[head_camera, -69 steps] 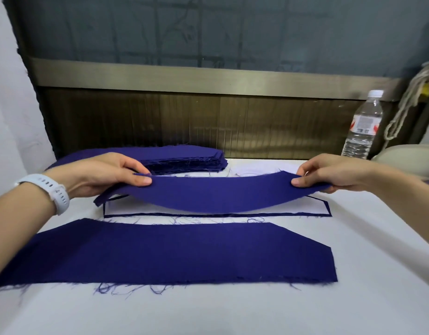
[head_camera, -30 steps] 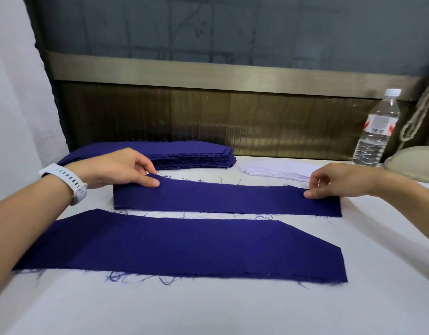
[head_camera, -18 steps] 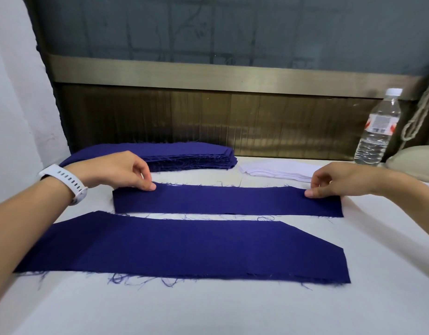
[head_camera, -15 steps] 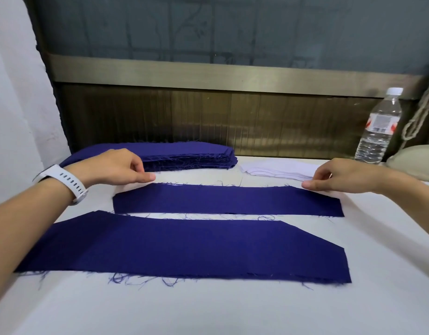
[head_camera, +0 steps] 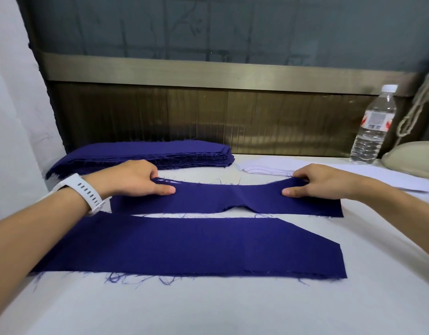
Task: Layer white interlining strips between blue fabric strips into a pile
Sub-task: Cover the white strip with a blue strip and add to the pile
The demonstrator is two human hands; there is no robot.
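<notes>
Flat moments ago, the blue strip at the centre of the counter now buckles as left hand and right hand, each grip pinching an end, apparently realign it; white interlining waits at 1 o'clock.

Both forearms reach in from the table's near corners. Left hand and right hand are palm-down, thumbs flat on top, fingers curled over the blue fabric strip's far edge, pinching it. White watch on left wrist.
</notes>
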